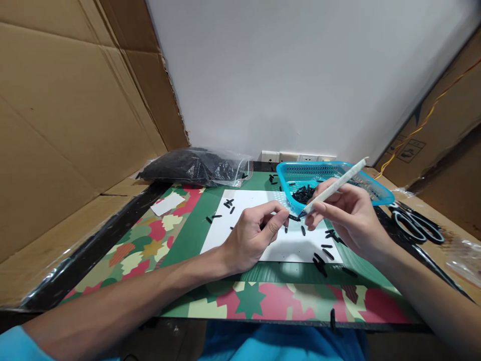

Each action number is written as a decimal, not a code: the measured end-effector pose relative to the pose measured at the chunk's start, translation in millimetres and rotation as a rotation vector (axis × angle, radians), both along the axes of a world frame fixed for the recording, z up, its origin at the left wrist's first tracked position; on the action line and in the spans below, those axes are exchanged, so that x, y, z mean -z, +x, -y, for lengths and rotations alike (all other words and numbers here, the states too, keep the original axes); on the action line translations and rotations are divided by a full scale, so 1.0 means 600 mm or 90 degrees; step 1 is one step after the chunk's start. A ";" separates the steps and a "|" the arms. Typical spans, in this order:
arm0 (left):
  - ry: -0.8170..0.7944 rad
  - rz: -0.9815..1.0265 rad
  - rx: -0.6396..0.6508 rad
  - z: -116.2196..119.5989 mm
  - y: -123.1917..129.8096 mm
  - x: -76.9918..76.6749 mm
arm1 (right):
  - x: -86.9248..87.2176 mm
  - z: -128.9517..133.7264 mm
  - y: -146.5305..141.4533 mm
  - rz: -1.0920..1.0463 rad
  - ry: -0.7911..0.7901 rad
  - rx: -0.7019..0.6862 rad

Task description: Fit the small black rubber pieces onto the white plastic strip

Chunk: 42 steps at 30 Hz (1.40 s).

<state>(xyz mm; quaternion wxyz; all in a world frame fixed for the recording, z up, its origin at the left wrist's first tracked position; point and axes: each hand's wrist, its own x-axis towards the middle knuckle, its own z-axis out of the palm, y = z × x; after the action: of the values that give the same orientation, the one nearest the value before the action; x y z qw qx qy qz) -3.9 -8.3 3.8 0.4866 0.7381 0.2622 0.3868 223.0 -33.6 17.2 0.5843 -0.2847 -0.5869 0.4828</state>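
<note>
Between thumb and forefinger, my left hand [255,233] pinches a small elongated black piece [294,218] above the white sheet of paper [218,238]. My right hand [351,213] grips a slanted white pencil-like tool [338,183] with a dark pointed tip. That tip is at the black piece's right end; whether they touch I cannot tell. Several similar black pieces [328,254] lie scattered on the paper and on the green patterned mat. Just behind my right hand stands a blue plastic basket [334,166], with a heap of black pieces [302,194] in it.
A clear bag [195,168] full of black material lies at the back left, near a small white paper scrap [167,204]. Scissors [415,223] rest at the right. Cardboard walls [75,90] flank the table, with a white wall [293,75] and sockets behind.
</note>
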 end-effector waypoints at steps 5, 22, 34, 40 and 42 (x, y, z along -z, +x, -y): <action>-0.053 0.040 0.037 -0.001 0.000 -0.001 | 0.000 0.006 0.007 0.062 0.101 0.061; -0.253 0.169 0.196 0.000 0.004 -0.003 | -0.011 0.023 0.016 0.131 0.119 -0.061; -0.383 0.150 0.259 -0.004 -0.002 -0.017 | -0.011 0.027 0.014 0.156 0.174 -0.059; -0.402 0.148 0.238 -0.007 0.000 -0.016 | -0.006 0.034 0.013 0.303 0.344 0.053; -0.403 0.149 0.231 -0.009 0.001 -0.016 | -0.004 0.035 0.011 0.368 0.440 0.093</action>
<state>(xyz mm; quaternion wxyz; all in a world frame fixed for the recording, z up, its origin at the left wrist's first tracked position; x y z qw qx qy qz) -3.4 -3.1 13.6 0.7779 0.5365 0.1762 0.2756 229.4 -54.6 19.8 0.4900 -0.2364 -0.8309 0.1171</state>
